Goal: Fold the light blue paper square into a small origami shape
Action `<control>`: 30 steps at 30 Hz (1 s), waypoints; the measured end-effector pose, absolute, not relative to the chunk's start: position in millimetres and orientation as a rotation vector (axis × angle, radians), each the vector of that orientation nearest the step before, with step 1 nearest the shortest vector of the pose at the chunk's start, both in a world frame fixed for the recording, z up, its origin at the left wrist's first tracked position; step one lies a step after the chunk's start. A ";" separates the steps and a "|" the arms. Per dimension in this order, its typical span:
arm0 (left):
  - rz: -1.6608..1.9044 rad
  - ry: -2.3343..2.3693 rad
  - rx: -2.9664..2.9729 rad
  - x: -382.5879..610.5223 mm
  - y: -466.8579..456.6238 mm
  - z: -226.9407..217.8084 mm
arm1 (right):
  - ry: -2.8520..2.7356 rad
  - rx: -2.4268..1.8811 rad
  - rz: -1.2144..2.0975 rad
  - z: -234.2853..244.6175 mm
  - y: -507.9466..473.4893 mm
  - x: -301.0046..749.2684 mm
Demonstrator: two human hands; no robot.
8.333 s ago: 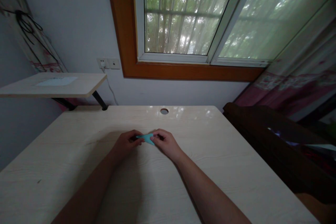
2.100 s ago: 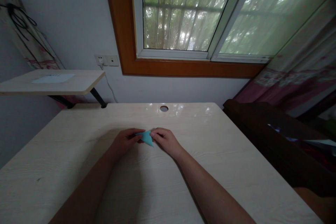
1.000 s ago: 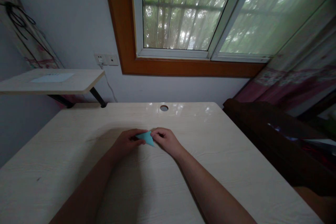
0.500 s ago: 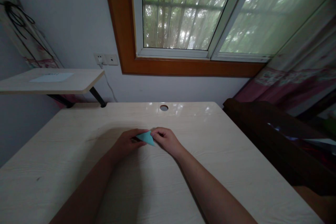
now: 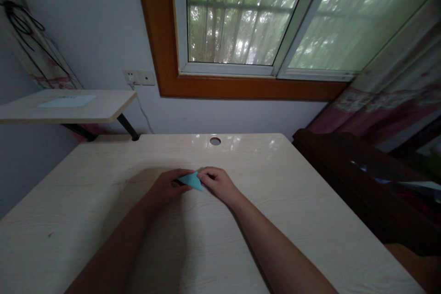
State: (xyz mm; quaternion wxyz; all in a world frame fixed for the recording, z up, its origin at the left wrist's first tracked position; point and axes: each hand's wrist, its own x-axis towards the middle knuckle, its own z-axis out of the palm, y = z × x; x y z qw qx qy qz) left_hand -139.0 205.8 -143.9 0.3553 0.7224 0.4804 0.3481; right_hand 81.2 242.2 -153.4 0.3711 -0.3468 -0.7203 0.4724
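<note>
Between my two hands is a small turquoise piece of folded paper [image 5: 193, 181], triangular in outline. My left hand [image 5: 169, 184] grips its left side, the thumb along the near edge and the fingers along the far edge. At the paper's right side, my right hand [image 5: 216, 181] pinches the edge with thumb and forefinger. Both hands are low over the pale wood-grain desk [image 5: 220, 239], towards its far side. The paper's left end is partly hidden by my left fingers.
A raised shelf [image 5: 113, 101] on black legs carries a white sheet [image 5: 67, 101] at the left. In the desk's far edge is a round cable hole [image 5: 215, 141]. Dark wooden furniture [image 5: 330, 170] stands along the right side; a window [image 5: 237, 23] is ahead.
</note>
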 end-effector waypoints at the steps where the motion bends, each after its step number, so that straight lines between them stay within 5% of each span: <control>1: 0.898 1.238 1.865 -139.2 205.8 -143.8 | -1.848 -0.887 1.209 -153.3 242.3 81.2; 30: 0.891 1.231 1.931 -139.7 206.3 -149.0 | -1.884 -0.862 1.132 -152.2 241.4 81.3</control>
